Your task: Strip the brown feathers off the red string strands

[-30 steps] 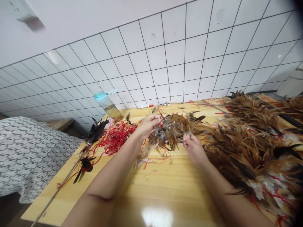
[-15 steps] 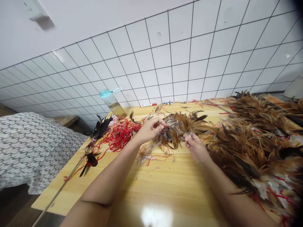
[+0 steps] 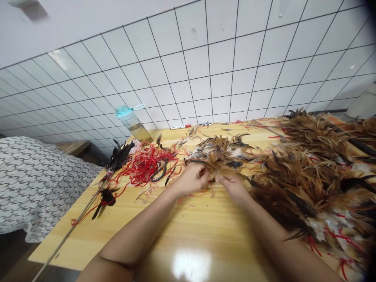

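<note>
While our left hand [image 3: 192, 178] and right hand [image 3: 232, 187] sit close together, both pinched into the underside of a loose bunch of brown feathers [image 3: 219, 152], the bunch lies on the wooden tabletop [image 3: 88, 239] just beyond our wrists; whether our fingers meet inside it we cannot tell, since the feathers hide them. A sharp pull could tear feathers loose or drag in the red cord [image 3: 147, 168], whose strands trail toward the bunch; a wide swing left could also snag the dark looped handles [image 3: 158, 174], perhaps scissors, lying in that tangle. On our right, the big feather heap [image 3: 305, 176] crowds close, so a careless elbow could mix it with the bunch. Farther off, the upright water bottle [image 3: 132, 123] stands near the far edge, where a stray reach could tip it; the long wooden stick [image 3: 70, 231] runs out over the near-left edge, where a nudge could send it off. Our best room lies toward us, where bare wood runs under our forearms.
</note>
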Motion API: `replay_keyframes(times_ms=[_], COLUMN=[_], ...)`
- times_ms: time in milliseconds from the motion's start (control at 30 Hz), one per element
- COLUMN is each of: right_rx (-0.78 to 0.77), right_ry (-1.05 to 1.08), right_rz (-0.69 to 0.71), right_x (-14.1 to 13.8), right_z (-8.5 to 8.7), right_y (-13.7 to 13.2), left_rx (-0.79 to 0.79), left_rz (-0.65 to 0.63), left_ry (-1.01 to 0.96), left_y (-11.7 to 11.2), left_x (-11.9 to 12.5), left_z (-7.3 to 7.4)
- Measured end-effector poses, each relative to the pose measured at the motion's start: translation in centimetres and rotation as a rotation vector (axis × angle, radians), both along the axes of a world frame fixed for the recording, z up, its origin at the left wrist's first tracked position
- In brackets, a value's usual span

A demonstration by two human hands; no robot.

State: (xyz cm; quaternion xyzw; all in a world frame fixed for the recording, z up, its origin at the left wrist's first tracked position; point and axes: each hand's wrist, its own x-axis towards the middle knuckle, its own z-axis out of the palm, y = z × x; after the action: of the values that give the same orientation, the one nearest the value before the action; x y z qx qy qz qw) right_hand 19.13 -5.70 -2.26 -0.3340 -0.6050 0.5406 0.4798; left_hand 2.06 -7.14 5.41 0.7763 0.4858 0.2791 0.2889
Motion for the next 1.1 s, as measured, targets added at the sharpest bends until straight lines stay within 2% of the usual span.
replay_keyframes(times_ms=[133, 200, 333, 467, 567, 667, 767, 900, 1000, 1100], right_rx=[0.145, 0.170, 0.130, 0.086, 0.103, 0.187, 0.270, 0.311, 0.301, 0.285], right_ry=[-0.071, -0.098, -0.118, -0.115, -0.165, -0.251, -0.325, -0.345, -0.335, -0.343], right_rz=[0.108, 0.097, 0.015, -0.076, -0.058, -0.008, 0.006, -0.011, -0.016, -0.011], right_x=[0.4, 0.5, 0.2, -0.4, -0.8, -1.0, -1.0, -0.9, -0.7, -0.7], right_z=[0.2, 0.5, 1.0, 0.3, -0.3, -0.4, -0.4, -0.4, -0.4, -0.2], right_y=[0.0, -0.1, -0.3, -0.2, -0.2, -0.4, -0.5, -0.4, -0.2, -0.2], left_rx=[-0.022, -0.007, 0.044, 0.064, 0.250, 0.370, 0.295, 0.157, 0.067, 0.036], left_rz=[-0.054, -0.042, 0.022, 0.058, 0.216, 0.217, 0.191, 0.187, 0.126, 0.108], left_ry=[0.066, 0.094, 0.196, 0.342, 0.531, 0.585, 0.580, 0.654, 0.695, 0.707], left_y=[-0.5, -0.5, 0.2, 2.3, 5.5, 9.9, 14.9, 20.8, 23.3, 24.3], left_x=[0.0, -0.4, -2.5, -5.6, -6.8, -5.7, -2.7, 1.1, 2.4, 2.7], left_z=[-0.3, -0.1, 1.4, 3.3, 3.8, 3.6, 2.7, 0.6, -0.9, -1.5])
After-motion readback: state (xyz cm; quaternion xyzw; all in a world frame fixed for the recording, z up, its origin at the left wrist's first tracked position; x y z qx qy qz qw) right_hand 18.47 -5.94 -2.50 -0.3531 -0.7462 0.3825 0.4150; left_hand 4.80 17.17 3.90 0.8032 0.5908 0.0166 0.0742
